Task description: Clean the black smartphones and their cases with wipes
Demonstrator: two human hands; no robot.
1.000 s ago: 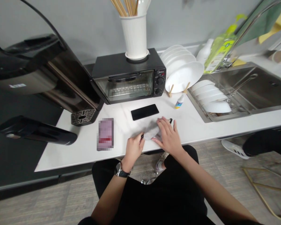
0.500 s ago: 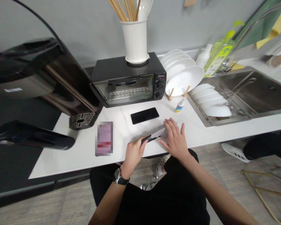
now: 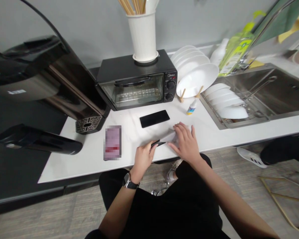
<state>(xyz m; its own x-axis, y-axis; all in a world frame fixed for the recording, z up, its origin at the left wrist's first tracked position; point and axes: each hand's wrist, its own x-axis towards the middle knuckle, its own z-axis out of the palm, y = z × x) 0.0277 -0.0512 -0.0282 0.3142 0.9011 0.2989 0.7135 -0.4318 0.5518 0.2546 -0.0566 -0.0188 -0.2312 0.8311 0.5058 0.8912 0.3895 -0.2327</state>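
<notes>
My left hand [image 3: 143,157], a watch [image 3: 130,182] on its wrist, is closed with thumb and fingers pinching a slim black object [image 3: 158,143]. Its kind is unclear. Against that object's right end lies a thin pale grey sheet [image 3: 168,136]; I cannot tell if it is cloth or film. My right hand [image 3: 186,142] lies over the sheet's right part, fingers stretched out and thumb apart, covering some of it. Just beyond both hands a black smartphone [image 3: 154,119] lies flat on the counter. A small white bottle with a yellow base [image 3: 191,108] stands past my right fingertips.
Left on the white counter [image 3: 72,167] are a blurred-out purple rectangular item [image 3: 112,142], a black cylinder [image 3: 52,141] and a tall dark machine [image 3: 62,76]. A toaster oven [image 3: 137,69] carries a utensil holder [image 3: 143,36]. Plates [image 3: 199,79] and a sink [image 3: 284,93] are right.
The whole view has shifted slightly upward. My right hand stays over the grey sheet, and my left hand keeps its pinch on the black object.
</notes>
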